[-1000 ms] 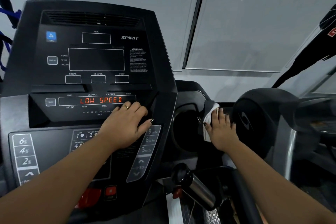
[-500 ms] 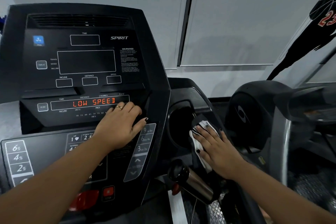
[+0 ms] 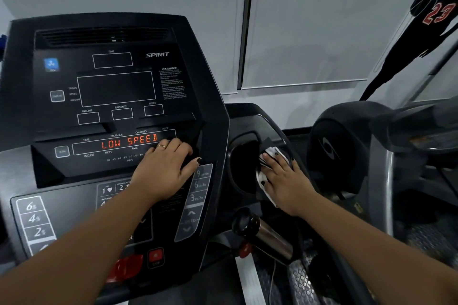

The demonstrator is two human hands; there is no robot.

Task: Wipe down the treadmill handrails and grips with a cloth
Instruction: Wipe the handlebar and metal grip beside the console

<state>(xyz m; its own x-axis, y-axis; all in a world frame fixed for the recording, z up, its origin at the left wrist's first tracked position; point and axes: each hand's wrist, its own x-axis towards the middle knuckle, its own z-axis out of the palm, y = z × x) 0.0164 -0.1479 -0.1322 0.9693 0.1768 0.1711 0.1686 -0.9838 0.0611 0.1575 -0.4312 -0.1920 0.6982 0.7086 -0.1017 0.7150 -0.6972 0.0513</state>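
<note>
- The console (image 3: pixel 119 96) fills the left side, and its red display (image 3: pixel 128 141) reads "LOW SPEED".
- The left hand (image 3: pixel 163 171) lies flat on the console, fingers spread at the display's right end, with a ring on one finger.
- Just right of the console, the right hand (image 3: pixel 285 181) presses a white cloth (image 3: pixel 260 177) with straight fingers against the black handrail arm (image 3: pixel 277 129), beside a dark round recess (image 3: pixel 243 168).
- Below the console's right edge, a metal grip (image 3: pixel 270 238) with a black cap juts out.

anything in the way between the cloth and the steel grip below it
Nothing visible. The right hand presses the cloth on the black handrail; the steel grip lies just below, only dark frame between.
</note>
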